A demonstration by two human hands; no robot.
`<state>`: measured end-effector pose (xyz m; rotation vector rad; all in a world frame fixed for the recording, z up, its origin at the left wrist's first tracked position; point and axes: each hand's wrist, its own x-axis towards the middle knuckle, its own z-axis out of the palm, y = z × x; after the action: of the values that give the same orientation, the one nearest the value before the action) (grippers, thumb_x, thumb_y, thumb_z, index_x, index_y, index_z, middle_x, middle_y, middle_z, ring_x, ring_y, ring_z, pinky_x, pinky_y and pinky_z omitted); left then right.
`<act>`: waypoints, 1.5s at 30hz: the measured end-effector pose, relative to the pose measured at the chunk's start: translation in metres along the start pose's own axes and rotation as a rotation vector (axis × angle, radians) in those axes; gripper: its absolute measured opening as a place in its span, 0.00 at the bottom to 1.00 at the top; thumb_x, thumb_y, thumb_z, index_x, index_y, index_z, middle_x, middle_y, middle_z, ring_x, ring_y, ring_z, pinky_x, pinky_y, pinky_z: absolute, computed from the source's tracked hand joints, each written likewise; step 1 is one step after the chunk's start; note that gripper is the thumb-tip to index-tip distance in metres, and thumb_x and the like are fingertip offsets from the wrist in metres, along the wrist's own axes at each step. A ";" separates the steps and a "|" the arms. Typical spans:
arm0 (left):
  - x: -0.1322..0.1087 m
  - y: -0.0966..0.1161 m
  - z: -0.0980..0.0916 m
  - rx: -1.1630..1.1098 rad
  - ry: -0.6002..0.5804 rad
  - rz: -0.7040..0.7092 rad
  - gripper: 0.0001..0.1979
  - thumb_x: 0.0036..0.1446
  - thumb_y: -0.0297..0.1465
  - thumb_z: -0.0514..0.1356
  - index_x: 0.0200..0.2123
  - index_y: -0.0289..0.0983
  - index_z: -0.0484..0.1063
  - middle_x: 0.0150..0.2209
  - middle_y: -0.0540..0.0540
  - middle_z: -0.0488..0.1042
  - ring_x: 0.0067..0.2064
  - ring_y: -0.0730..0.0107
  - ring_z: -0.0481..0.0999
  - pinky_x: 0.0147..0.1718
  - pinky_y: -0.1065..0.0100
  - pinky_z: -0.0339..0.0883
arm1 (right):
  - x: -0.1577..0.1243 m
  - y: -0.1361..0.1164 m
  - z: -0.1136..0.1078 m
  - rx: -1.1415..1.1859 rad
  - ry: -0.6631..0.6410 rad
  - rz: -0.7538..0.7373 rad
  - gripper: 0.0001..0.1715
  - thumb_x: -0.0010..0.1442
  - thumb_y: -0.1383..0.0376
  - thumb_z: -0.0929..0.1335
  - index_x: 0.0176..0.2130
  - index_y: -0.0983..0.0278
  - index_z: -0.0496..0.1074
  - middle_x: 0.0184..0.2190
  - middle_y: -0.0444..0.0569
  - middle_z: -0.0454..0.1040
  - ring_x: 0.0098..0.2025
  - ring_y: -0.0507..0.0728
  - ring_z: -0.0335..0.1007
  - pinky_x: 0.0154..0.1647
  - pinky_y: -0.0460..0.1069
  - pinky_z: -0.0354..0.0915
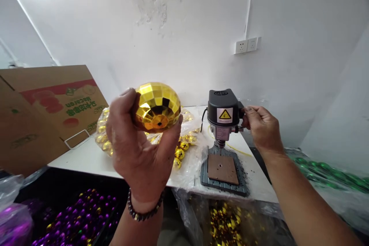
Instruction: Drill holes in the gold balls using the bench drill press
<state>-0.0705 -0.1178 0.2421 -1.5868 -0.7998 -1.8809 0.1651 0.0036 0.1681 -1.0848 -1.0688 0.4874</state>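
My left hand is raised above the table, its fingers wrapped round a shiny gold faceted ball. A small dark hole shows at the middle of the ball's near face. To the right stands a small bench drill press with a black housing and a yellow warning label. My right hand is closed at the right side of the housing, thumb and fingers pinched on a dark part there that they mostly hide. Below the drill bit, a brown board with a hole lies on the drill's grey base.
Gold balls in a clear bag and loose gold balls lie on the white table. A cardboard box stands left. Purple balls and more gold pieces are below; green balls lie right.
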 end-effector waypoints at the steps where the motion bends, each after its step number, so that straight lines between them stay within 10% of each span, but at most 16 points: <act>1: 0.000 0.000 0.000 -0.001 0.005 -0.006 0.30 0.52 0.29 0.70 0.58 0.48 0.68 0.56 0.47 0.70 0.63 0.55 0.68 0.65 0.51 0.66 | 0.000 0.001 0.000 -0.004 0.005 0.000 0.24 0.53 0.46 0.68 0.35 0.64 0.74 0.20 0.41 0.66 0.23 0.48 0.59 0.22 0.45 0.59; 38: -0.008 0.003 -0.011 0.000 -0.008 -0.093 0.33 0.58 0.33 0.67 0.64 0.52 0.62 0.61 0.48 0.66 0.64 0.57 0.68 0.65 0.54 0.67 | -0.004 -0.004 0.002 0.014 0.072 -0.030 0.20 0.48 0.49 0.70 0.31 0.63 0.74 0.19 0.43 0.66 0.22 0.50 0.60 0.24 0.49 0.58; 41: -0.029 0.003 -0.016 -0.009 -0.174 -0.135 0.37 0.56 0.33 0.69 0.66 0.53 0.60 0.60 0.47 0.68 0.64 0.55 0.70 0.65 0.51 0.66 | -0.005 -0.005 0.000 -0.029 0.107 -0.056 0.13 0.53 0.56 0.69 0.31 0.65 0.73 0.18 0.42 0.65 0.23 0.48 0.60 0.25 0.47 0.57; 45: -0.095 0.000 -0.018 -0.275 -0.760 -0.236 0.35 0.56 0.33 0.70 0.65 0.47 0.63 0.59 0.43 0.73 0.60 0.55 0.74 0.61 0.52 0.71 | -0.002 -0.001 0.001 -0.077 0.073 -0.081 0.12 0.62 0.58 0.65 0.34 0.65 0.71 0.19 0.39 0.64 0.21 0.45 0.60 0.25 0.45 0.57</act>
<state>-0.0674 -0.1282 0.1463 -2.5394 -1.1021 -1.5634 0.1638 0.0024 0.1680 -1.1140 -1.0697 0.3416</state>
